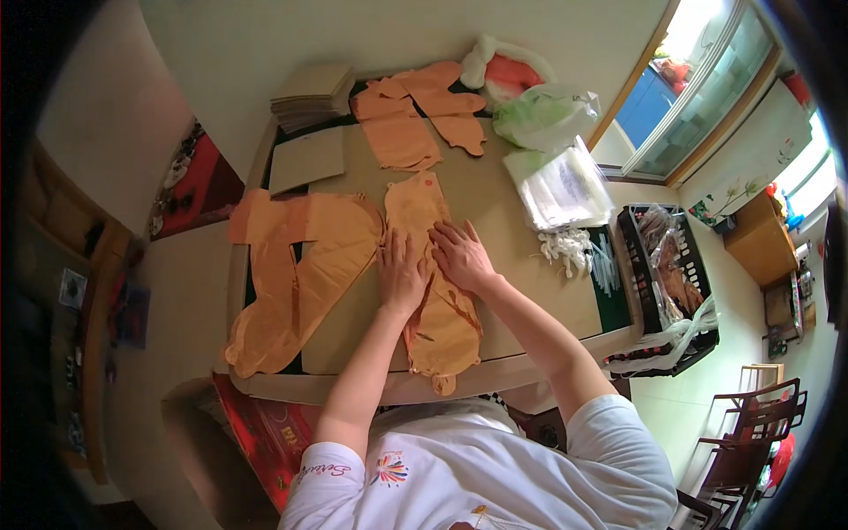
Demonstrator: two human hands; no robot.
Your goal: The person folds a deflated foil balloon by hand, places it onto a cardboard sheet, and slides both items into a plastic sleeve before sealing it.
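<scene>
So both hands are flat on a limp orange foil strip [446,340], left hand [404,281] and right hand [465,262] side by side, fingers [450,237] pointing away from the body. The strip runs past the fingertips and back to the near table [512,340] edge. Just left of the left fingers there's a wider wrinkled foil piece [331,265]. Beyond the fingers: more foil shapes [402,137], with a cardboard stack [309,95] farther left. Right of the fingers you've got clear plastic bags [565,190], white string [567,247] and, farthest out, a black crate [638,274].
</scene>
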